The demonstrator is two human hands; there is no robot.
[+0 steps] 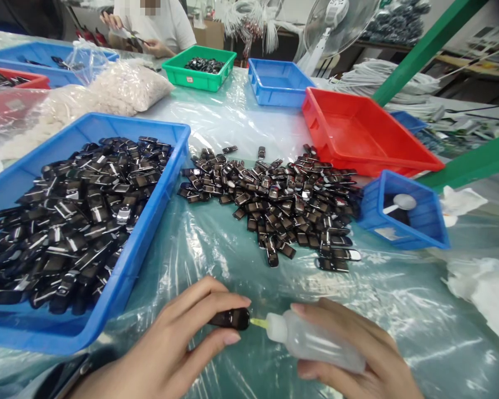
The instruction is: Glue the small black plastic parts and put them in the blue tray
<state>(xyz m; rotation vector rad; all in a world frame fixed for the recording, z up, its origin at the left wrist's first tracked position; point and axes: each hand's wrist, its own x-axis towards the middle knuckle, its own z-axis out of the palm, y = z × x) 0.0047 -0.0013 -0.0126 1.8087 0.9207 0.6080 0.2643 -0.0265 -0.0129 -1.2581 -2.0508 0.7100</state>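
Note:
Near the bottom centre, my left hand [191, 332] pinches a small glossy black piece [233, 319] between thumb and fingers. My right hand [353, 349] is wrapped round a translucent squeeze bottle [316, 339] with a white cap, lying nearly level. Its thin yellowish tip [258, 322] points left and is at the right end of the black piece; whether they touch is hard to tell. Beyond my hands, a loose pile of similar black pieces [283, 205] lies on the plastic-covered table [216, 260]. More of them fill a large blue tray [149, 233] at the left.
A red tray [366, 130] and a small blue bin [407, 233] with a white scoop stand at the right. Farther back are a green tray [197, 77], a blue tray [280, 83] and bags of pale pieces [127, 86]. A person [162, 27] sits opposite.

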